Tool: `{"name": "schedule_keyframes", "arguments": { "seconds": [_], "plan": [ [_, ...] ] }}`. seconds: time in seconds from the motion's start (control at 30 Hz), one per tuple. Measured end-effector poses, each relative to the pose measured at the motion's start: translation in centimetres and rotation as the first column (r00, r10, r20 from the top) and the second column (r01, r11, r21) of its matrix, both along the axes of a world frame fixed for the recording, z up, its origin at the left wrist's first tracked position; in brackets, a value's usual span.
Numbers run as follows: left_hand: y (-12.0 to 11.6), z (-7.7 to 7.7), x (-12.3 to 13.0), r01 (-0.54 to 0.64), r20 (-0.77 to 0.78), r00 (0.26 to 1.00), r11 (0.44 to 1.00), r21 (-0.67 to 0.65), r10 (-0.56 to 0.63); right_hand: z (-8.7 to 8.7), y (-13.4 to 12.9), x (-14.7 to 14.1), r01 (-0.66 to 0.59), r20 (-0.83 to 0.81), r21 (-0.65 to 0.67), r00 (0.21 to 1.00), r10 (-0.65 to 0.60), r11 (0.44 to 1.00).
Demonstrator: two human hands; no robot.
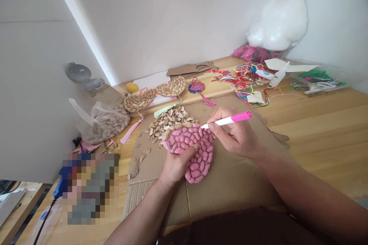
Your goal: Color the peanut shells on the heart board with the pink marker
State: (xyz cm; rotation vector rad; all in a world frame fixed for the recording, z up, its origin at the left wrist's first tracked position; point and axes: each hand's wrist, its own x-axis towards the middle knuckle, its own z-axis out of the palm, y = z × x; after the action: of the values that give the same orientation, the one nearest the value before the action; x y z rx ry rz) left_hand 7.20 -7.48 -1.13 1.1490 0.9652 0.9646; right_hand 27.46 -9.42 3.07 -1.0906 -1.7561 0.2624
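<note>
In my left hand [178,164] is a disc covered with peanut shells [198,153], gripped at its lower left edge with the thumb on top. Most of its shells are pink; a few along the upper left rim are plain tan. My right hand [234,134] is closed around a white marker [224,121] with a pink end, its tip touching the disc's upper edge. A heap of loose peanut shells [169,120] lies just behind the disc on a cardboard sheet [230,183].
Two tan peanut-shell discs [139,100] with tassels and a small coloured disc [197,86] lie behind. A bag of peanuts [109,122] stands left. Tangled coloured threads [247,76], glue bottles [278,75] and a clear tray [322,80] sit at back right.
</note>
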Motion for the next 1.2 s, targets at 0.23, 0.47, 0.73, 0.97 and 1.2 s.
{"name": "schedule_keyframes", "arguments": {
  "seconds": [0.23, 0.47, 0.73, 0.97, 1.2],
  "plan": [
    [-0.46, 0.68, 0.45, 0.021, -0.059, 0.998, 0.993, 0.113, -0.015, 0.09, -0.12, -0.28, 0.027, 0.070, 0.081, 0.997, -0.033, 0.996],
    [-0.46, -0.20, 0.35, -0.013, -0.072, 0.997, 0.994, 0.110, 0.021, 0.09, -0.22, -0.53, 0.038, 0.199, 0.119, 0.978, -0.062, 0.992],
    [-0.22, 0.40, 0.33, -0.029, -0.067, 0.997, 0.992, 0.122, 0.038, -0.16, -0.20, -0.56, 0.041, 0.139, 0.133, 0.989, -0.059, 0.990],
    [-0.71, 0.16, 0.88, -0.037, 0.225, 0.972, 0.987, -0.159, 0.073, -0.29, -0.20, -0.62, 0.028, 0.137, 0.135, 0.989, -0.046, 0.990],
    [-0.16, 0.26, 0.80, -0.006, 0.349, 0.929, 0.948, -0.318, 0.123, -0.49, -0.16, -0.55, 0.014, 0.066, 0.151, 0.998, -0.024, 0.988]
  ]
}}
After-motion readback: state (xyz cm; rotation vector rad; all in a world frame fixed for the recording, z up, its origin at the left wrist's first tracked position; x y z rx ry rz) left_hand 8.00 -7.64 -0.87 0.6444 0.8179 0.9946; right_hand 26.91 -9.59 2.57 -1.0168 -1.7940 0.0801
